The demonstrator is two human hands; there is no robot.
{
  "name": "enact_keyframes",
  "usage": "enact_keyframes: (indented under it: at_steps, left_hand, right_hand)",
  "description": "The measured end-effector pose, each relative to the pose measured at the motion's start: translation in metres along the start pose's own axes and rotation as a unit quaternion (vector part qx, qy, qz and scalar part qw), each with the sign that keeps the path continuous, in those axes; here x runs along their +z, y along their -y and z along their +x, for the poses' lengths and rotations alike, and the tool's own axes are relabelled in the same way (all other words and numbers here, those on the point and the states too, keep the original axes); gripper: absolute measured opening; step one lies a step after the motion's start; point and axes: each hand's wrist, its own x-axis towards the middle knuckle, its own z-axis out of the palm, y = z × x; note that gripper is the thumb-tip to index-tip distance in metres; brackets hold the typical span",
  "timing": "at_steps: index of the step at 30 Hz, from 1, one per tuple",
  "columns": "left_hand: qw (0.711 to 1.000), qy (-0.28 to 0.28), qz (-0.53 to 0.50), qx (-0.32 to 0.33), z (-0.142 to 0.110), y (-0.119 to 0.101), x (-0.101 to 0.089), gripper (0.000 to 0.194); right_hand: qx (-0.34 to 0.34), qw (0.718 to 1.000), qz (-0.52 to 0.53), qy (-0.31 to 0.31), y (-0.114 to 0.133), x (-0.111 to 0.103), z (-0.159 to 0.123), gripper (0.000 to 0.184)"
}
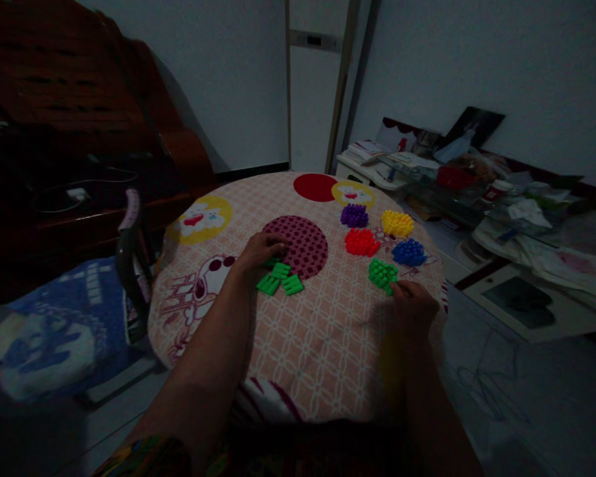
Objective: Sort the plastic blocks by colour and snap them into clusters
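Green pcs point(280, 270) on tblcloth point(322, 344), dim rm point(228, 86).

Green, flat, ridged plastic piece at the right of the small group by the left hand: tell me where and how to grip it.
I'd pinch the flat, ridged green plastic piece by the near and far edges of its right end, coming from the right: bare pink patterned tablecloth lies there, while other green pieces crowd its left.
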Motion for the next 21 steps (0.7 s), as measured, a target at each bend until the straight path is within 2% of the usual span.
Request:
enact_keyframes:
  at_steps: [4,7,10,12,15,18,21]
  left_hand:
    - [1.0,-0.003,-0.005,0.006,0.001,0.002,0.001,0.033]
    - [1.0,0.002,-0.018,0.002,0.004,0.005,0.001,0.035]
    - [1.0,0.0,-0.03,-0.007,0.005,0.007,0.0,0.036]
    - [0.999,-0.012,-0.043,-0.011,0.005,0.007,-0.001,0.037]
    - [0.995,-0.049,-0.079,-0.028,0.004,0.007,-0.003,0.037]
    - [0.988,-0.098,-0.109,-0.055,0.004,0.01,-0.003,0.033]
    - [0.984,-0.136,-0.099,-0.064,0.005,0.014,-0.003,0.028]
  right_hand:
    - [-0.033,0.999,-0.018,-0.003,0.0,0.001,0.0,0.036]
    - [-0.047,0.997,-0.043,-0.036,0.003,-0.007,0.002,0.037]
    - [-0.058,0.995,-0.05,-0.07,0.018,-0.016,0.002,0.034]
    - [-0.077,0.994,-0.035,-0.063,0.035,-0.019,0.001,0.031]
    - [-0.131,0.991,0.009,0.005,0.07,-0.009,-0.004,0.031]
    - [-0.185,0.973,0.059,0.127,0.103,0.013,-0.01,0.029]
    - [-0.214,0.947,0.036,0.239,0.127,0.039,-0.019,0.022]
